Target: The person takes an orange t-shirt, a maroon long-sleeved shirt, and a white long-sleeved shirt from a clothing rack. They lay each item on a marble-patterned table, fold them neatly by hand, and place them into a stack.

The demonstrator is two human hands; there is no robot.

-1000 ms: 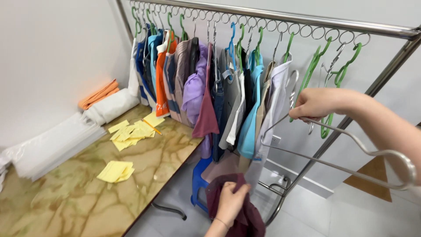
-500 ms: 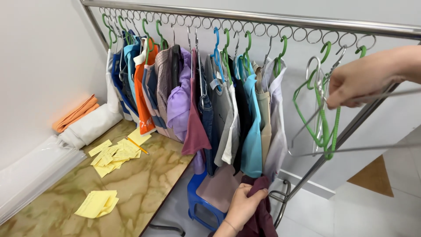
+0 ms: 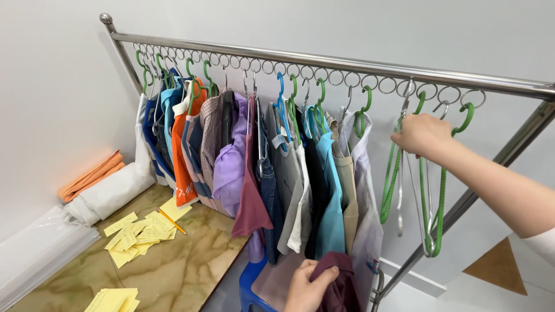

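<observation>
one marble table (image 3: 191, 260), grey wall (image 3: 52, 86), steel rack (image 3: 324, 60)

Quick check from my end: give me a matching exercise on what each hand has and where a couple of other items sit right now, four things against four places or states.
Things:
1. Right hand
2. Left hand
3. Yellow pencil
4. Orange folded cloth

Places or states:
A. Lying among yellow paper notes on the marble-patterned table
B. Gripping a dark maroon garment low down, below the hanging clothes
C. Against the wall, on top of a white roll
D. Up at the empty green and metal hangers under the steel rail

Pairs: 1-D, 2-B, 3-A, 4-C
</observation>
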